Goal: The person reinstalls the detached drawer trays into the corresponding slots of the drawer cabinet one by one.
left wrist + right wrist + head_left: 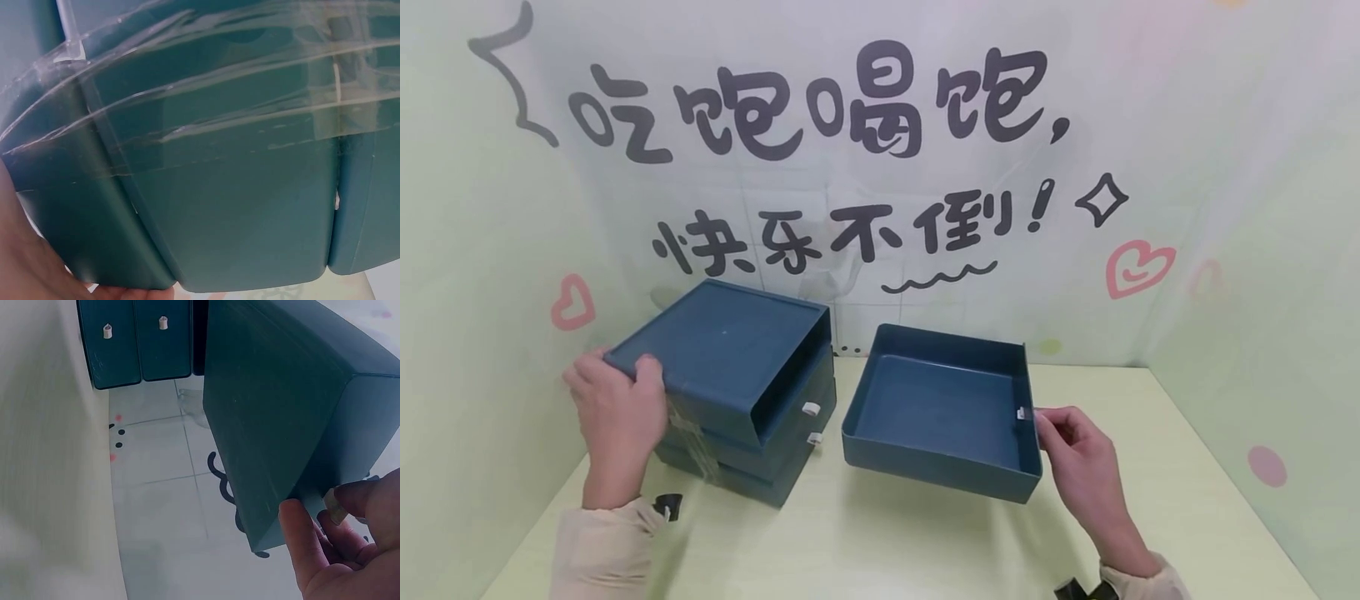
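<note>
A dark blue drawer cabinet [722,333] stands on the left, a dark opening in its top tier and white knobs [811,409] on the two drawers below. My left hand [617,408] grips its upper edge, the thumb on top. Clear tape [250,94] crosses the cabinet's side in the left wrist view. To the right, a shallow blue drawer [936,473] is held apart from the cabinet, above the table, with nothing visible inside. My right hand [1086,462] pinches its small white knob [335,506] between thumb and fingers.
The pale table [1165,483] carries the cabinet, and the drawer's shadow falls on it. A white backdrop [880,183] with large dark lettering hangs behind. Pale side panels [1270,292] close in the table left and right.
</note>
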A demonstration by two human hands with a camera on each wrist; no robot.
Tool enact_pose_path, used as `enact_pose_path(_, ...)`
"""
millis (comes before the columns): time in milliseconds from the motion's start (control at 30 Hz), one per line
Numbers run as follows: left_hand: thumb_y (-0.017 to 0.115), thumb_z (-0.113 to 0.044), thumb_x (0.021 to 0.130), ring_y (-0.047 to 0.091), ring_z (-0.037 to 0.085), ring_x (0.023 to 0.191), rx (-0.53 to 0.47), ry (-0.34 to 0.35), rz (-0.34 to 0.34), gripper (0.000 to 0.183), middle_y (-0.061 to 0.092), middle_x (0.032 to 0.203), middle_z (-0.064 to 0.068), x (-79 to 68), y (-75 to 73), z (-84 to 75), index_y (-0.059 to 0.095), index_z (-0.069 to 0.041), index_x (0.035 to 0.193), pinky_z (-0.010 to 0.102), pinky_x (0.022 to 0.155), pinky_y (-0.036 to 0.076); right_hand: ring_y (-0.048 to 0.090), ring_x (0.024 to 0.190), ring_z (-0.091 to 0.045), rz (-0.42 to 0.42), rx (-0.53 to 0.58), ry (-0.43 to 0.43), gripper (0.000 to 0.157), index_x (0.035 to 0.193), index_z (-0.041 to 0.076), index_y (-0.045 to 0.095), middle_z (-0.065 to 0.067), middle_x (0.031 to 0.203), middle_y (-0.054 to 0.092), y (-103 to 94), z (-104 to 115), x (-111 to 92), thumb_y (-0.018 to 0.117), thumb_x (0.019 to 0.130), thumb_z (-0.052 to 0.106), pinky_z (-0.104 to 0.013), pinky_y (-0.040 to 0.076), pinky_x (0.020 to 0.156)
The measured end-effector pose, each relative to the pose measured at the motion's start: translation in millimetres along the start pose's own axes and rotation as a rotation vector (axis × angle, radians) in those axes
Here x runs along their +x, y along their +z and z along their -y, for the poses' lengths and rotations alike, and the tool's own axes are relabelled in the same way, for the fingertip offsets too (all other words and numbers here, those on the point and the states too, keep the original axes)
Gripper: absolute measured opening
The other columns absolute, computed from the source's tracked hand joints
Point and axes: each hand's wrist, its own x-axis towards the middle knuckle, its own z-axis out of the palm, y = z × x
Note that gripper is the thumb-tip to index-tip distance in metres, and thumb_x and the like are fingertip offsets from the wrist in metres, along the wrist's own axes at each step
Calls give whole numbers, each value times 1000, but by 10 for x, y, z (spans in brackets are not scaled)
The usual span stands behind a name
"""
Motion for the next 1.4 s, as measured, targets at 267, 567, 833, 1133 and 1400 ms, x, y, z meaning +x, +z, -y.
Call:
enact_pose_path(267, 34, -38, 94, 37, 42, 102, 0, 13, -5, 62, 25, 137, 25, 17, -2, -16, 23, -3, 144, 46, 74, 29, 68, 78, -3, 21, 17, -1, 24, 109, 4, 68, 8, 99, 72, 86, 52, -20, 63, 98, 24, -16, 54, 77)
enact_pose_path(567, 34, -38, 94, 37, 42, 103, 2, 18, -1, 61, 24, 138, 25, 22, 14, -11, 22, -4, 144, 47, 75, 29, 69, 78, -4, 35, 54, -15, 21, 105, 3, 68, -5, 102, 72, 176, 124, -39, 63, 97, 22, -17, 55, 77)
enact_pose_path(833, 34, -38, 94, 37, 42, 103, 5, 17, -6, 61, 25, 137, 25, 22, 8, -12, 23, -3, 143, 46, 74, 29, 72, 79, -4, 68, 103, -11, 22, 106, 1, 67, -14, 109, 71, 265, 192, -35, 64, 97, 21, -18, 56, 78)
enact_pose_path(1133, 35, -39, 95, 37, 42, 103, 1, 18, -9, 61, 25, 136, 25, 20, 8, -5, 23, -3, 143, 47, 74, 30, 72, 79, -6, 82, 136, -14, 21, 105, 1, 66, -15, 109, 71, 349, 227, -35, 65, 96, 20, -21, 57, 77)
enact_pose_path(1400, 33, -39, 95, 36, 41, 104, 3, 2, 6, 62, 24, 138, 24, 12, -3, -7, 22, -4, 145, 45, 74, 29, 70, 79, -7, 98, 144, -25, 21, 105, 2, 66, -13, 107, 71, 389, 250, -44, 66, 95, 21, -21, 58, 76)
